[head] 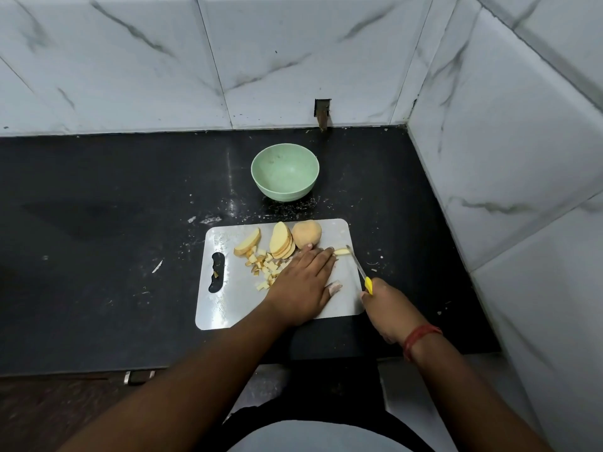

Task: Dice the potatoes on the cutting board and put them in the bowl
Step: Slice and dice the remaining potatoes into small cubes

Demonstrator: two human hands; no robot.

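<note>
A white cutting board (225,308) lies on the black counter. On its far part stand potato slices (282,240), a second leaning group of slices (248,242) and an uncut potato piece (306,234). Small diced cubes (266,265) are scattered left of my left hand (303,282), which lies flat with straight fingers pressing potato strips (341,251) at the fingertips. My right hand (390,309) grips a yellow-handled knife (359,269), its blade tip at the strips. A pale green bowl (285,171) sits behind the board with nothing visible inside.
Marble-tiled walls close off the back and the right side of the black counter (98,207). Small scraps and crumbs lie on the counter around the board. The counter's front edge runs just below the board.
</note>
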